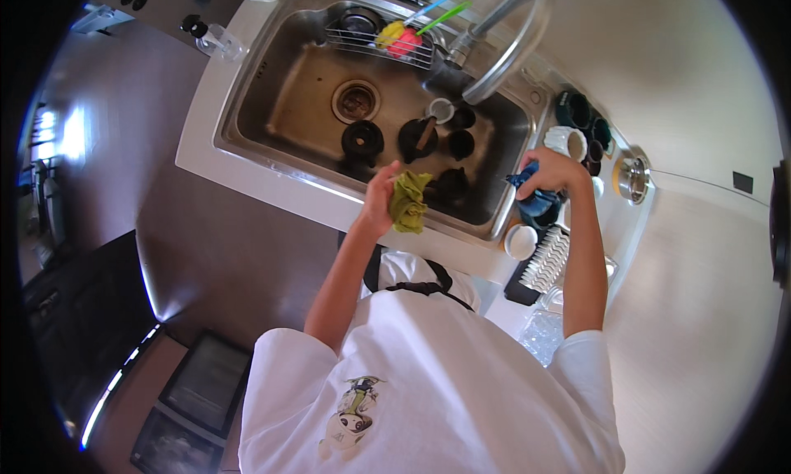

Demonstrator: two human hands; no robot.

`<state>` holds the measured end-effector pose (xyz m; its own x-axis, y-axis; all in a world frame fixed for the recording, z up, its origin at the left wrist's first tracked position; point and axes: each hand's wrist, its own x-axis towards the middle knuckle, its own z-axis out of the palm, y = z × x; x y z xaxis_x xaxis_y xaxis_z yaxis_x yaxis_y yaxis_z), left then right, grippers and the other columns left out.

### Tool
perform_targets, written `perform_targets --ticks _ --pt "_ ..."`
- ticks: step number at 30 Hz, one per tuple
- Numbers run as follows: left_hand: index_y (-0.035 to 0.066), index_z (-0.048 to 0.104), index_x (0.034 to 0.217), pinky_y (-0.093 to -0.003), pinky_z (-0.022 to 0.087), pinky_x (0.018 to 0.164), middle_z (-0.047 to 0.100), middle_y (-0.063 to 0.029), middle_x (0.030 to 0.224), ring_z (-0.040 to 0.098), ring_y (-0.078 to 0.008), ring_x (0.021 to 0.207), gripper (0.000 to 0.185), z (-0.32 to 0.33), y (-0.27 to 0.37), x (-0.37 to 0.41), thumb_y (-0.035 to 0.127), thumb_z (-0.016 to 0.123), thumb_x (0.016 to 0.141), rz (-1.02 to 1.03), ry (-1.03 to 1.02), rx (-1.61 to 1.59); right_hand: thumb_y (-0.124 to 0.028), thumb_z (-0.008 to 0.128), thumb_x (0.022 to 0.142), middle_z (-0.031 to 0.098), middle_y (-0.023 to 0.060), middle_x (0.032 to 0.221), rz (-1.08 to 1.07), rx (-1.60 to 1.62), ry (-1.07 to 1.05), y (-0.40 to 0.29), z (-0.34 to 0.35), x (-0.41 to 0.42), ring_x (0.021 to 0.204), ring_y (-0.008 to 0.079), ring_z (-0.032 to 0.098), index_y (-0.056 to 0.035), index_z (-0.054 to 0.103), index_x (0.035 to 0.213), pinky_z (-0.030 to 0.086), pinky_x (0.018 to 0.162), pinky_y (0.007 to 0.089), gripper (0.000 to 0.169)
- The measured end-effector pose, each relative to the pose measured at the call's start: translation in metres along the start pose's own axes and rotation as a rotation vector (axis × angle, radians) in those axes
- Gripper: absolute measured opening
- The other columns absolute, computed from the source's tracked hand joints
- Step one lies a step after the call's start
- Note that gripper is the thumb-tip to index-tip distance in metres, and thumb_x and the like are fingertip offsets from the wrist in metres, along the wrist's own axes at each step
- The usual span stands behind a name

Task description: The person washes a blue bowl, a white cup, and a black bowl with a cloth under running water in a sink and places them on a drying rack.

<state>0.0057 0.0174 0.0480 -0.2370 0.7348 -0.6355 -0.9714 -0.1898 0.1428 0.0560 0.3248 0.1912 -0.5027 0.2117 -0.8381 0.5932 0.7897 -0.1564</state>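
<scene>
My left hand point(378, 201) grips a crumpled olive-green cloth point(409, 202) over the front rim of a stainless steel sink point(296, 180). At the sink's right edge, my right hand point(550, 172) holds a bunched blue cloth point(535, 193) above dark and white vessels. Inside the sink stand several dark pieces of ware, among them a round dark one point(362, 141) near the drain point(356, 101) and a dark pot point(418, 139) with a brown handle. A small strainer-like round piece point(440, 110) lies beside that pot.
A curved faucet point(507, 60) arches over the sink's back right. A wire rack point(377, 47) holds yellow and pink scrubbers. A soap bottle point(222, 44) stands left. Along the right counter are a white ribbed cup point(565, 141), a glass bowl point(633, 180), a white cup point(521, 241) and a white slatted rack point(545, 261).
</scene>
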Motion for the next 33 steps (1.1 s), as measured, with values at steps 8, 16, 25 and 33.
perform_targets --ticks 8,16,25,33 --pt "0.000 0.060 0.102 -0.0286 0.050 0.071 0.063 -0.0079 0.086 0.062 -0.0172 0.077 0.051 0.056 -0.004 0.031 0.047 0.055 0.085 -0.120 -0.081 0.449 -0.020 0.085 0.054 0.052 0.0017 0.097 -0.298 1.038 0.364 0.025 0.100 -0.021 0.091 0.0127 0.053 -0.0120 0.046 0.109 0.044 0.082 0.0251 0.067" --pt "-0.002 0.056 0.111 -0.0280 0.049 0.078 0.061 -0.0079 0.101 0.060 -0.0153 0.090 0.040 0.133 -0.066 0.073 0.027 0.066 0.084 -0.132 -0.362 0.884 -0.016 0.086 0.050 0.059 0.0087 0.099 -0.275 1.088 0.376 0.065 0.108 -0.050 0.087 0.0169 0.059 -0.0057 0.050 0.114 0.047 0.080 0.0291 0.074" --pt "0.001 0.050 0.118 -0.0285 0.049 0.081 0.060 -0.0095 0.105 0.060 -0.0160 0.093 0.048 0.182 -0.142 0.078 0.033 0.065 0.085 0.004 -0.159 0.412 -0.003 0.079 0.064 0.057 0.0145 0.110 -0.439 1.635 0.511 0.136 0.101 -0.074 0.101 0.0202 0.056 -0.0123 0.036 0.135 0.046 0.086 0.0316 0.083" --pt "0.004 0.050 0.118 -0.0286 0.046 0.086 0.059 -0.0062 0.108 0.057 -0.0153 0.099 0.040 0.212 -0.158 0.081 0.026 0.063 0.087 0.173 -0.110 0.390 -0.008 0.063 0.085 0.058 0.0058 0.104 -0.502 2.201 0.943 0.093 0.146 -0.032 0.093 0.0124 0.057 -0.0037 0.046 0.120 0.046 0.082 0.0251 0.039"
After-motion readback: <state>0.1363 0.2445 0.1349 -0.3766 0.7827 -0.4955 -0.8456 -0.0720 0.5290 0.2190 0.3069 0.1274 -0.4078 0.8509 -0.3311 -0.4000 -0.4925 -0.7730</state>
